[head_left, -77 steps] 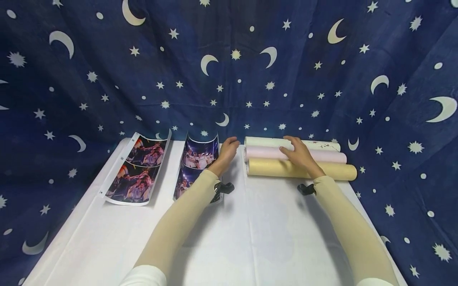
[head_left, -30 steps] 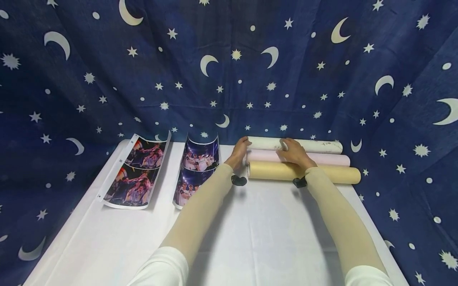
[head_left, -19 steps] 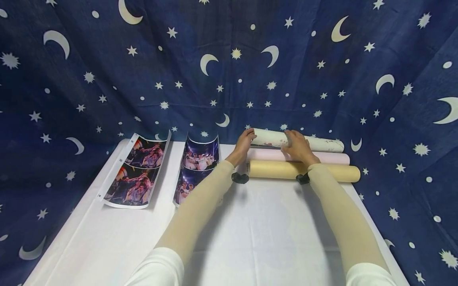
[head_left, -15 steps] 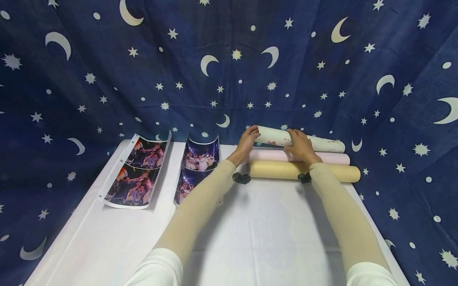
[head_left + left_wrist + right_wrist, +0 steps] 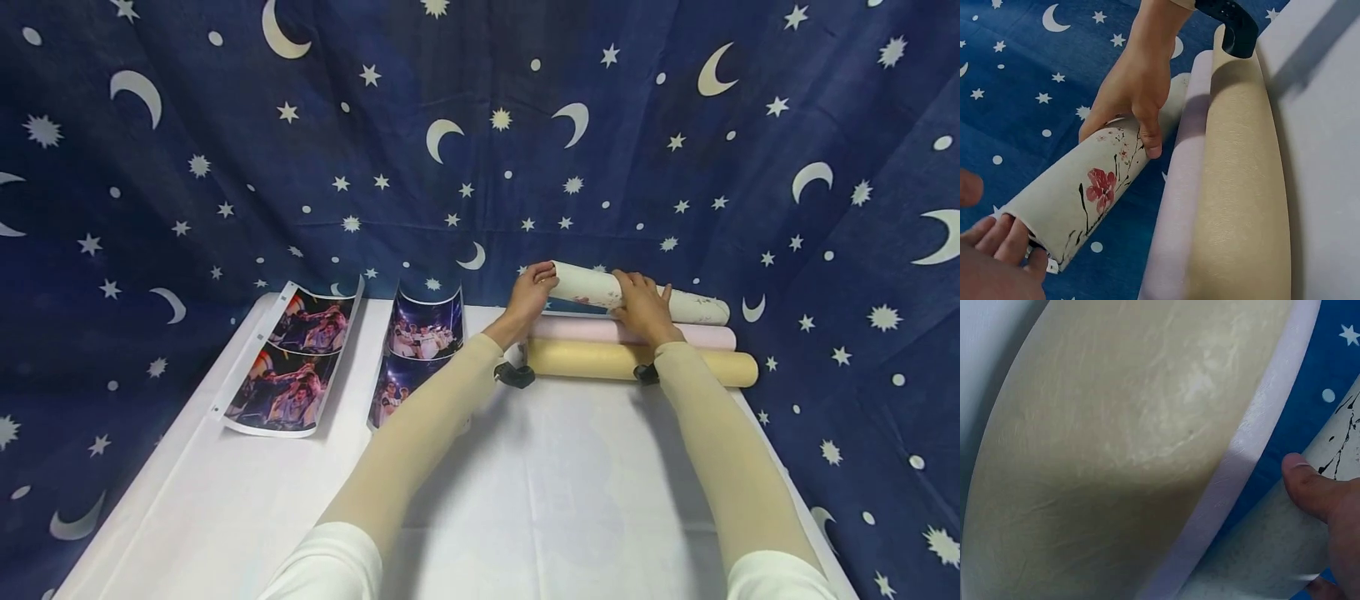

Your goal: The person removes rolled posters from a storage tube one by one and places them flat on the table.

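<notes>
A white wallpaper roll (image 5: 588, 285) printed with red flowers and dark stems is tilted, its left end raised behind two other rolls. My left hand (image 5: 529, 293) grips that left end, fingers tucked into the roll's opening in the left wrist view. Farther along, my right hand (image 5: 643, 307) grips the roll around its middle; its thumb (image 5: 1313, 487) lies along the near side in the right wrist view. In front lie a pale pink roll (image 5: 577, 330) and a yellow roll (image 5: 577, 358), side by side on the table under my forearms.
Two curled photo prints stand to the left: a stage-scene print (image 5: 285, 383) and a group print (image 5: 423, 329), partly behind my left sleeve. A white cloth covers the table (image 5: 585, 492). A dark blue star-and-moon curtain (image 5: 480, 150) hangs close behind.
Both hands have taken hold of the flowered roll and lifted its left end off the table, shifting it slightly right. The pink and yellow rolls have stayed in place.
</notes>
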{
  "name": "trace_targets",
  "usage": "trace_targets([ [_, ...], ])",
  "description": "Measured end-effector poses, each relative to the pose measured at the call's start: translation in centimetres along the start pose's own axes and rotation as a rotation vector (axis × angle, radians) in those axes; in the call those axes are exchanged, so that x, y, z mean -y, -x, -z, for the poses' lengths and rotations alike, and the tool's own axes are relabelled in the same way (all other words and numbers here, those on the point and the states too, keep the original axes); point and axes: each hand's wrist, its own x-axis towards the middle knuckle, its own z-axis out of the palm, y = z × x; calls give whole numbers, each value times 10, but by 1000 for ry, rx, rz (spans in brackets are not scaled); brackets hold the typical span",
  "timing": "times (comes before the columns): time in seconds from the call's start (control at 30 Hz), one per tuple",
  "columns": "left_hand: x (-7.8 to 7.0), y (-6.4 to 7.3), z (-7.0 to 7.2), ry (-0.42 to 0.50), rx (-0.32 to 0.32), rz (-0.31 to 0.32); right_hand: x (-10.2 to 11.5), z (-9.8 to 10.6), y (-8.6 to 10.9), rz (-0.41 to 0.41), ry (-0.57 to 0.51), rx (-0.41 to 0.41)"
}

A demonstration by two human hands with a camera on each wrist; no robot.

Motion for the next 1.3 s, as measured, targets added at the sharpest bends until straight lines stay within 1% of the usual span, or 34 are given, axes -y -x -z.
trace_targets([
  [0.1,-1,3,3,-45,-45,-6,4,3,3,23,42,-30],
  [0.23,-2,6,8,-95,-116,-6,11,9,7,78,94,-82],
  [0.37,-2,8,13,-105,-150,-6,19,14,11,126,112,-118],
  [0.5,-2,14,19,-101,-146,-4,25,19,16,156,108,-153],
  [0.67,-6,25,26,-104,-130,-7,31,24,26,185,119,-192],
  [0.93,-9,42,36,-132,-91,-49,41,31,43,233,136,-251],
  [1.17,-11,59,43,-116,-73,-83,50,36,62,278,173,-305],
  [1.3,-15,71,48,-120,-68,-87,56,36,70,317,184,-351],
])
